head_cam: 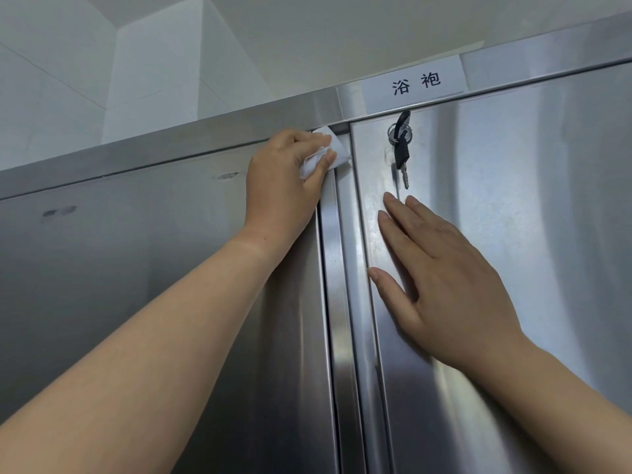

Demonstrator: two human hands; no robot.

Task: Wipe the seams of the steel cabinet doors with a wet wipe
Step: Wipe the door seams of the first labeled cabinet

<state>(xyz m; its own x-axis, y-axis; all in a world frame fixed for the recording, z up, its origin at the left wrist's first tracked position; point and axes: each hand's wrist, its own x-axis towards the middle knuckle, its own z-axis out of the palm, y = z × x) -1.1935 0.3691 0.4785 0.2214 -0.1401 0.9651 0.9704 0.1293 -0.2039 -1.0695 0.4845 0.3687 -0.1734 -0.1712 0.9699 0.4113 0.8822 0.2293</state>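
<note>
fingers [314, 140] of the left hand [284, 179] curl round a bunched white wet wipe [337, 153], thumb pinching it from below, and press it into the upper corner where the vertical centre seam [337, 302] between the two steel cabinet doors meets the top seam [171, 162], just above centre frame. the right hand [455, 285], lower right of centre, lies flat on the right door [564, 200] with its fingers straight and spread, holding nothing and apparently bracing the panel. a bunch of keys [400, 148] hangs from the lock just above those fingertips, and a white label [415, 83] with two printed characters sits on the top rail [205, 131] above it. the left door [119, 285] shows a few dull smudges at mid left. judging by the wipe's place at the very top, most of the centre seam below appears to be ahead of it. the likely trouble from here: on an overhead reach the pressure may be light, so the wad could ride along the raised edge strip instead of getting into the groove, or catch on the corner and pull loose from the thumb; the bare palm may leave fresh marks on the right door; and a hand sliding upward could knock the keys.
</note>
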